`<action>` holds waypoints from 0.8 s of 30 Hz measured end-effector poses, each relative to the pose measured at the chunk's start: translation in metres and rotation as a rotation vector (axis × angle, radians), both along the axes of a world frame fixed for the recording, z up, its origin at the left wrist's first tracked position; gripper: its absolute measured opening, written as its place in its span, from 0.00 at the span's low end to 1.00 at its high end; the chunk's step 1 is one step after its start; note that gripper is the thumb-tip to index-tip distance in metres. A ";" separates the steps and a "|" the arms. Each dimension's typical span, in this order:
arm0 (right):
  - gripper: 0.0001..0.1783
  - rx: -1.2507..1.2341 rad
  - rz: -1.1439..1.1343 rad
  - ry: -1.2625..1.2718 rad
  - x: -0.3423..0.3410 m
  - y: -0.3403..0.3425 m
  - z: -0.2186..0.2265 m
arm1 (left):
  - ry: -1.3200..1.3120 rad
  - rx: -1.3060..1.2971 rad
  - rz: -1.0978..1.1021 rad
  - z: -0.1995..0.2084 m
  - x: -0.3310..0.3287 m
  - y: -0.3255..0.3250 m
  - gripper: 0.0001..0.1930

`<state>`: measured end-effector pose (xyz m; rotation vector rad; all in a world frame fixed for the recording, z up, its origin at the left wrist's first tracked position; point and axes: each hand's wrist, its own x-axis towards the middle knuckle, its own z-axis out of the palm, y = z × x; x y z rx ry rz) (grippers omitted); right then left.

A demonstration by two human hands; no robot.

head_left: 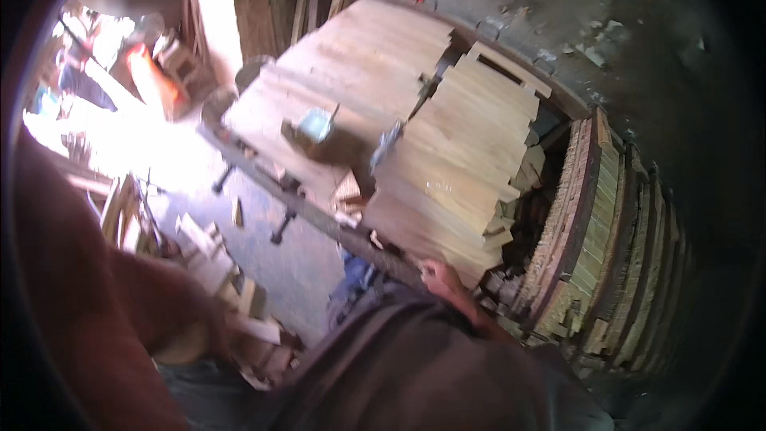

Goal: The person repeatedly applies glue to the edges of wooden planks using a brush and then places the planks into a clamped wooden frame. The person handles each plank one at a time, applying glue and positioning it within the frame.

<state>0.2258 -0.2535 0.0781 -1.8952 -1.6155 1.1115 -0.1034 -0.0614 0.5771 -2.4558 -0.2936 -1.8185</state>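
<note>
A wide panel (455,168) of pale, edge-joined boards with stepped ends lies on a bench in front of me. My right hand (444,281) is at the near edge of this panel, its fingers bent over the edge. A second pale board panel (359,52) lies beyond it to the left, a dark gap between the two. On the boards stand a small light-blue container (315,124) and a grey metal tool (387,144) whose kind I cannot make out. A large blurred arm (120,295) fills the lower left; no left hand shows.
A bench rail (263,175) with dark clamp handles (283,225) runs along the near left side. Stacked boards (590,231) stand at the right. Wood offcuts (211,255) litter the floor. A person's jeans (86,86) show at the bright far left.
</note>
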 end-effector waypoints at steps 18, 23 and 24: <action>0.15 -0.050 -0.096 -0.003 0.071 0.126 0.027 | -0.312 -0.297 0.095 -0.063 0.017 0.033 0.36; 0.16 -0.093 -0.111 -0.015 0.049 0.099 -0.008 | -0.333 -0.330 0.126 -0.078 0.018 0.033 0.35; 0.16 -0.105 -0.107 0.000 0.040 0.082 -0.017 | -0.331 -0.325 0.145 -0.076 0.013 0.027 0.35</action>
